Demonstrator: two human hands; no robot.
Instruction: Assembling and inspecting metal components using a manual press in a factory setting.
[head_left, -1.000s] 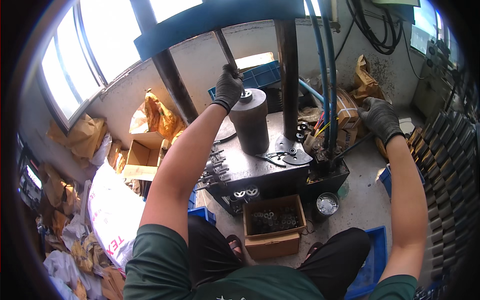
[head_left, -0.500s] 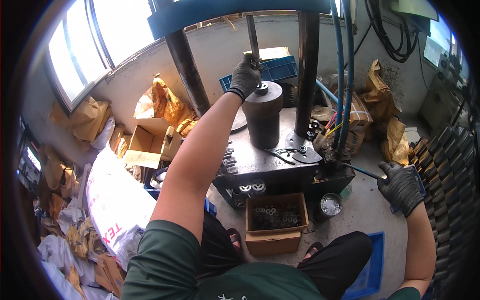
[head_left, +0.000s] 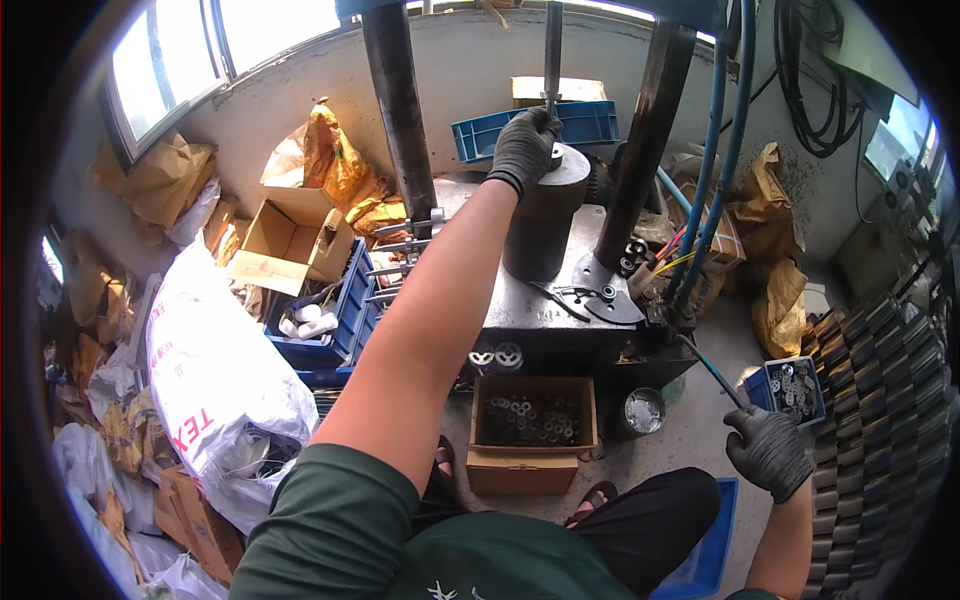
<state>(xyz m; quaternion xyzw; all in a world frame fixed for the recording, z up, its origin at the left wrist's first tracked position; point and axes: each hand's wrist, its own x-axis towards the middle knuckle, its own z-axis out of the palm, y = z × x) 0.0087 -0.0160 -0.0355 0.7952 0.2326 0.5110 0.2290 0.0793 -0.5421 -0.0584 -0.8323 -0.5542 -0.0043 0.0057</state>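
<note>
My left hand point(head_left: 525, 150), in a dark glove, is closed around a thin metal shaft point(head_left: 551, 102) over the top of a dark steel cylinder point(head_left: 543, 225). The fingers hide most of the shaft. Straight above it hangs the press's vertical ram rod point(head_left: 553, 45). A washer-like ring point(head_left: 557, 157) shows on the cylinder's top beside my fingers. Low on the right, my gloved right hand point(head_left: 770, 455) is closed at the end of a slim lever point(head_left: 712, 370) that comes out from the press.
Several metal shafts point(head_left: 398, 246) stick out at the press table's left. In front stands a cardboard box point(head_left: 530, 478) of round parts, beside a metal can point(head_left: 643, 412). A blue bin point(head_left: 822, 400) of parts is at right, a white sack point(head_left: 215, 370) at left. Steel columns point(head_left: 402, 130) flank the cylinder.
My right hand and the lever's end have moved down, toward me. My left hand stays at the cylinder's top. The view has shifted, bringing the blue parts bin at right fully into sight.
</note>
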